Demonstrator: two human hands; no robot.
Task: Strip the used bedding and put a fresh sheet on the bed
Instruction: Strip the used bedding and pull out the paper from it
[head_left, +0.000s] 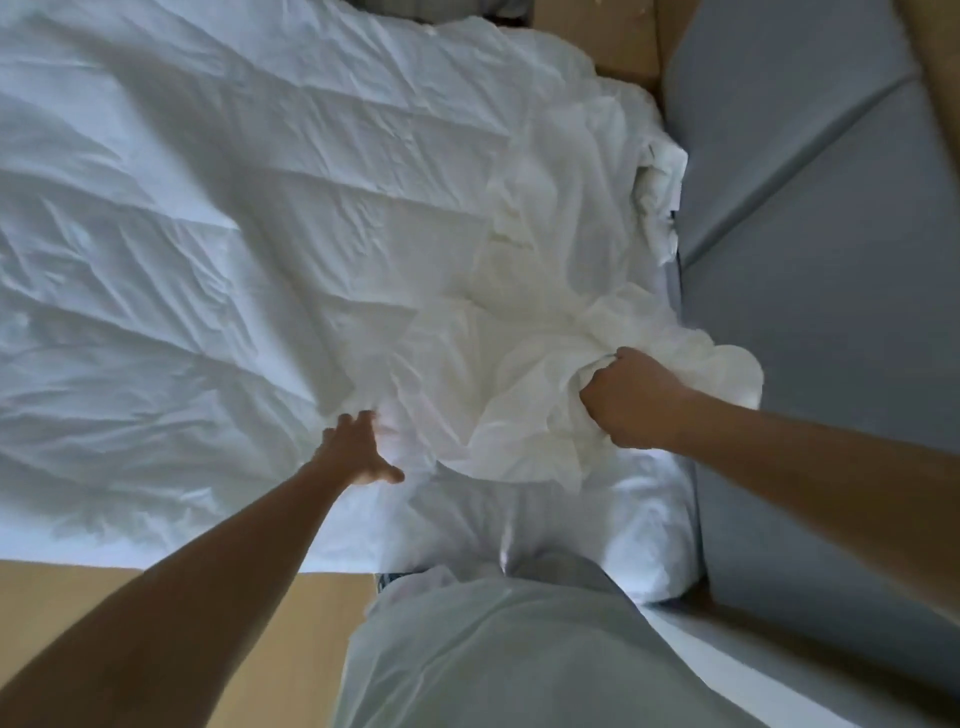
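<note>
at the right edge of the bed (130, 519), gripped the bunched sheet (519, 374) tight in the right hand (631, 402); held the left hand (356, 449) just left of it, fingers (359, 423) spread, grasping nothing.

Plain white sheet (208, 208), grey cushions (831, 208), tan floor (156, 587).

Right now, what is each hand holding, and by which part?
The right hand grips the white sheet by a bunched-up fold near its edge. The left hand, open, holds nothing.
</note>
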